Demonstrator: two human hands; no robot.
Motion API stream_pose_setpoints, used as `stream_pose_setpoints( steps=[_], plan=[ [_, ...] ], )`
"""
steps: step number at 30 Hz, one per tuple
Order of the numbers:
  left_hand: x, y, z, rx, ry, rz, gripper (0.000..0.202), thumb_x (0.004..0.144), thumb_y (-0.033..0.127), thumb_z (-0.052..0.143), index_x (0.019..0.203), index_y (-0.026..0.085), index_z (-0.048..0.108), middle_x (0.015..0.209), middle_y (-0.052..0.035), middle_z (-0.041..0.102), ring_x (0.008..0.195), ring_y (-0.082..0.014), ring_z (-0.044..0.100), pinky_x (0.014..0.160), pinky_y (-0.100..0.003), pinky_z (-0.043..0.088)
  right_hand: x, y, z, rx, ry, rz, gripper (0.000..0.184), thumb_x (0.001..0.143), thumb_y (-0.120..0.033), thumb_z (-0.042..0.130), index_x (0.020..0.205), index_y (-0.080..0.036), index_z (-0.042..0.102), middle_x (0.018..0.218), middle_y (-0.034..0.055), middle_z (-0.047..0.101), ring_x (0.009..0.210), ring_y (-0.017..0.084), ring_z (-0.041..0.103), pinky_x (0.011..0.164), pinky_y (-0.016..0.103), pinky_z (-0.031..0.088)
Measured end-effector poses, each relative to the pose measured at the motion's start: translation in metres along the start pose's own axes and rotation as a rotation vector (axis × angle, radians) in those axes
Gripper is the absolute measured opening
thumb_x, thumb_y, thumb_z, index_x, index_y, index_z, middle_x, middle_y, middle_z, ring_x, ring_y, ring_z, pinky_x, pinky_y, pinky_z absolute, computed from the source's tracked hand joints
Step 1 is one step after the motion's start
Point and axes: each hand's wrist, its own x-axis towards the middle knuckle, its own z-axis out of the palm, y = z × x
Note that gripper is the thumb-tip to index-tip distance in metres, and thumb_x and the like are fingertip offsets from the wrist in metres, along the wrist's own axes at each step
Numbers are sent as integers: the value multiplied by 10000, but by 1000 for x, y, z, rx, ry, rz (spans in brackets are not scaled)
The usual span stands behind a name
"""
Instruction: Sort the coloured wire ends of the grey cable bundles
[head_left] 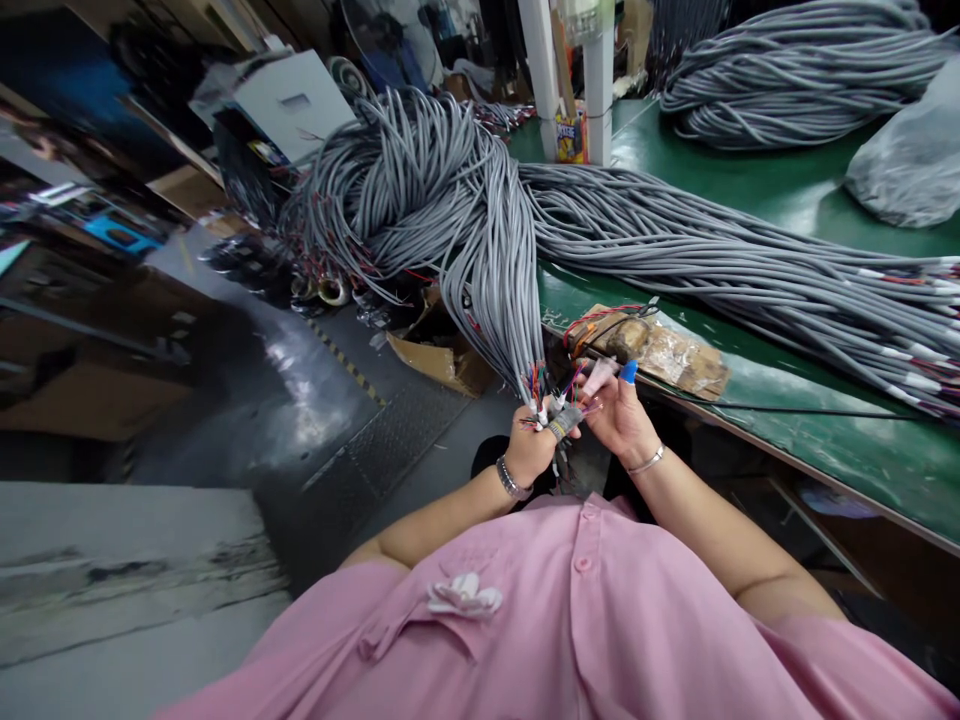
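While hiding some of the coloured wires (537, 384) from view, grips ends of the grey cables (501, 260) in the left hand (529, 448), beside the green table (795, 370), and bends fingers of the right hand (621, 420) close by, too unclear to tell whether pinching.

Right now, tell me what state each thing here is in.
Left hand: closed around gray cables
Right hand: at the colored wires, grip unclear
Gray cables: draped, ends stripped
Colored wires: splayed
Cable coil: looped on the green table
Cardboard box: open
Plastic bag: wrinkled
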Motion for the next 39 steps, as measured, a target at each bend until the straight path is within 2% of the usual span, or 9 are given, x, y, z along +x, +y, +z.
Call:
stream_pose_setpoints(
  steps=[3,7,11,15,20,27,33,36,39],
  plan=[
    [-2,-2,-4,-4,-23,8,286,803,402,684,645,163,679,618,-33,690,604,-149,627,621,-267,466,-11,-5,-6,-138,-40,87,585,679,-742,650,914,-208,684,908,46,704,683,141,603,614,278,524],
    [-5,-4,-8,41,-58,21,293,797,408,696,638,162,675,613,-33,688,596,-143,619,625,-259,460,-26,-12,-8,-409,-48,154,459,672,-598,765,843,-177,698,776,29,682,684,133,609,674,280,512],
    [-7,-9,-10,119,-96,85,299,782,397,711,604,160,676,598,-33,661,592,-141,592,619,-257,440,-37,-10,0,-608,-26,-3,260,693,-390,813,826,-189,716,731,-10,666,645,116,569,681,274,476],
    [-4,-17,-15,226,-191,146,254,780,355,696,614,163,675,601,-19,631,600,-140,557,621,-255,418,-42,0,3,-727,5,-169,143,753,-338,760,791,-207,716,749,-5,668,679,141,571,704,295,474],
    [1,-17,-19,375,-329,158,165,674,239,723,560,164,629,516,37,529,513,-97,442,554,-224,358,-46,2,3,-977,-80,-334,84,769,-291,740,818,-223,734,839,26,663,794,185,594,792,335,480],
    [-4,0,-18,-1,-179,-33,221,760,350,704,689,142,690,641,-34,674,610,-139,602,594,-235,457,-58,8,-5,-901,-40,-354,353,798,-327,727,1138,-265,656,1045,50,667,942,208,615,894,364,483],
    [-5,-2,-16,-43,-143,-37,293,771,433,708,720,145,721,662,-52,697,647,-160,642,626,-258,493,-58,21,0,-647,103,-263,266,782,-371,739,1011,-250,675,906,24,678,784,163,614,719,295,514],
    [-3,-1,-19,0,-200,-16,306,774,442,707,687,148,720,654,-50,688,644,-157,636,637,-262,495,-54,18,10,-654,73,-263,150,796,-357,726,867,-231,686,759,2,653,658,139,577,647,280,498],
    [-3,-2,-26,41,-283,10,327,744,460,730,642,150,704,616,-37,662,614,-148,610,613,-263,487,-50,17,18,-654,27,-221,153,784,-364,732,804,-225,670,705,-5,635,597,137,560,600,291,494]
  ],
)
